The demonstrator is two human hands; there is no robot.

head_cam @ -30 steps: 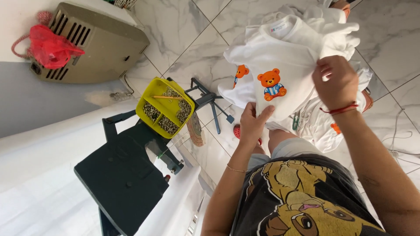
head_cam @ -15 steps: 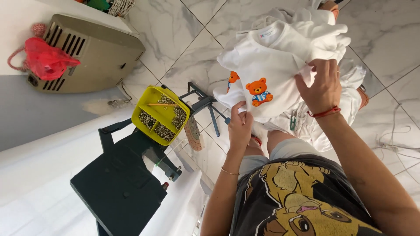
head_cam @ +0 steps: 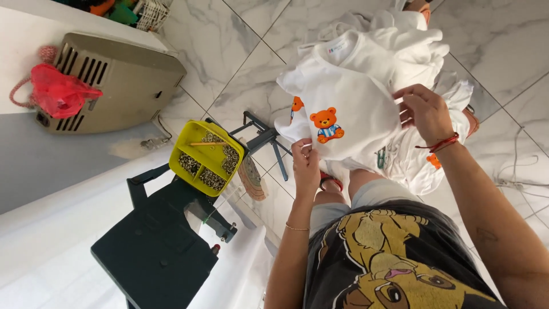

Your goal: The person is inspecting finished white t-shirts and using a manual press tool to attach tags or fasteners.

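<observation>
I hold a small white garment (head_cam: 357, 106) with an orange bear print over my lap. My left hand (head_cam: 306, 166) pinches its lower edge, just below the bear. My right hand (head_cam: 426, 114) grips the garment's right side; a red string sits on that wrist. More white garments (head_cam: 420, 166) with orange prints lie bunched underneath and behind, draped over my knees.
A dark green press machine (head_cam: 160, 246) stands at lower left, with a yellow divided tray (head_cam: 206, 157) of small metal parts on top. A beige box unit (head_cam: 114, 86) with a red bag (head_cam: 60, 94) sits at the left. White cables (head_cam: 523, 183) lie on the marble floor.
The garment has been drawn closer and spread flatter. My left hand slid along the lower hem, and my right hand shifted to the garment's right side.
</observation>
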